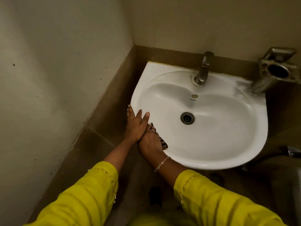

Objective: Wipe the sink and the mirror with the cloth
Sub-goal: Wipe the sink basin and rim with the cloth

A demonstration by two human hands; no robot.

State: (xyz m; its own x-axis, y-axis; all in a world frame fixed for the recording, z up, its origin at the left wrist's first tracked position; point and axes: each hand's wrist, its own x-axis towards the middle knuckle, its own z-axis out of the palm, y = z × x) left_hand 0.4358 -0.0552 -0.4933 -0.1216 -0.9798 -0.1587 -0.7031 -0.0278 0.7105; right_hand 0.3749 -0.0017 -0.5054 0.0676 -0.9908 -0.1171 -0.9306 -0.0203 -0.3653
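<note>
- Head view: a white sink is fixed in a room corner, its bowl filling the middle and right of the frame, with the drain near the bowl's centre.
- A metal tap stands at the sink's 12 o'clock edge, and a small overflow hole sits between tap and drain.
- At about 2 o'clock from the drain, a metal holder is mounted on the wall above the sink's back right corner.
- Both hands meet on the sink's rim at about 8 o'clock from the drain.
- The left hand lies flat, fingers spread and straight, gripping nothing, partly overlapping the right.
- The right hand is curled down over a dark striped cloth, pressing it to the inner slope of the rim; only the cloth's edge shows beside the palm.
- A chain bracelet circles the right wrist.
- Yellow sleeves cover both forearms at 6 o'clock.
</note>
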